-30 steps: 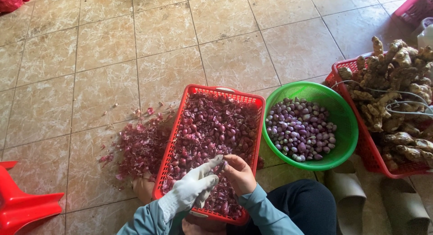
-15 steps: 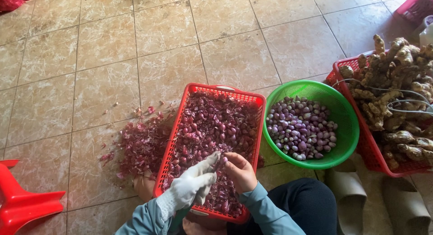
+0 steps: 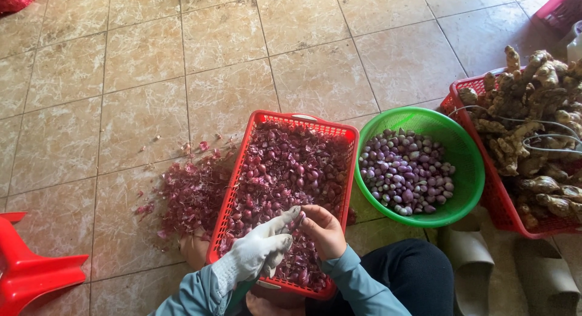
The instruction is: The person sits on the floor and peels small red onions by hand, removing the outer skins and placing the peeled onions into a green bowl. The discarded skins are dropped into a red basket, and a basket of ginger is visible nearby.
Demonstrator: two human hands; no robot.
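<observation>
Head view looks down on a tiled floor (image 3: 315,73). At 3 o'clock a red crate (image 3: 494,201) is heaped with ginger roots (image 3: 533,140). At the centre a long red basket (image 3: 233,182) is full of purple shallots and skins (image 3: 285,170); a green bowl (image 3: 467,152) of peeled shallots (image 3: 406,176) touches its side at 3 o'clock. Loose skins (image 3: 194,189) lie on the floor at the basket's 9 o'clock. A red plastic stool (image 3: 30,270) shows at 8 o'clock.

At 6 o'clock, over the basket's near end, the hands meet. The left hand (image 3: 260,249), in a white glove, and the bare right hand (image 3: 324,231) are both curled, fingertips pinched together on a small shallot (image 3: 298,222), mostly hidden between them.
</observation>
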